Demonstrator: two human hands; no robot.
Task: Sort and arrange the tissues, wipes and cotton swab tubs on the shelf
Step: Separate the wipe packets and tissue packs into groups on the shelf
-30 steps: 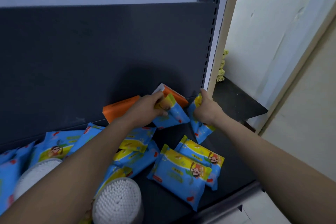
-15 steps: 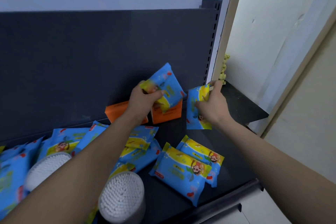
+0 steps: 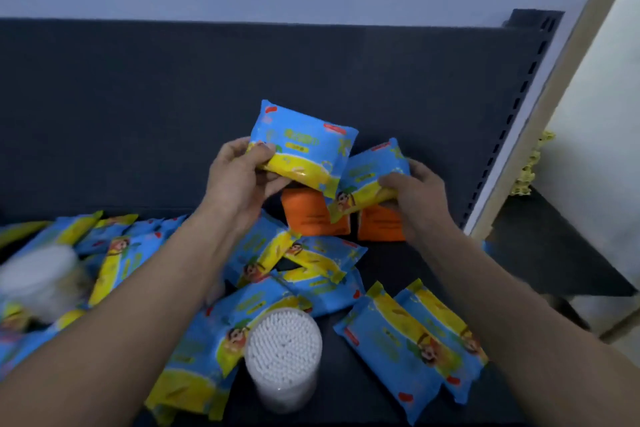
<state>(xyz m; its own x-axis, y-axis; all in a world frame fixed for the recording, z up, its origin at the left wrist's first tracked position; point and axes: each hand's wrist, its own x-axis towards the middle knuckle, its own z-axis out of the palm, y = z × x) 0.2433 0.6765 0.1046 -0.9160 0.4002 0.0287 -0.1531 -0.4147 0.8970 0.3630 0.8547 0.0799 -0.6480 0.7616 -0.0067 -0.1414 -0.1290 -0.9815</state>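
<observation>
Nearest: cotton swab tub (image 3: 283,347) upright at the shelf (image 3: 398,260) front, white swab ends up; second tub (image 3: 36,282) far left, blurred. Around them loose wipe packs (image 3: 294,263) lie flat and overlapping, unsorted; a pair of packs (image 3: 412,340) sits side by side front right. Mid: left hand (image 3: 239,180) grips a blue pack (image 3: 304,146) at its lower left edge, thumb in front, fingers curled behind. Right hand (image 3: 419,198) is clamped on a second pack (image 3: 372,173) along its yellow bottom band. Both packs are off the shelf, corners overlapping, faces toward the camera; probably being squared up to go down together. Behind: two orange tissue packs (image 3: 311,215) stand on edge against the back panel (image 3: 242,97), likely a row start. Wipe packs: glossy blue-and-yellow film, cartoon print, soft.
</observation>
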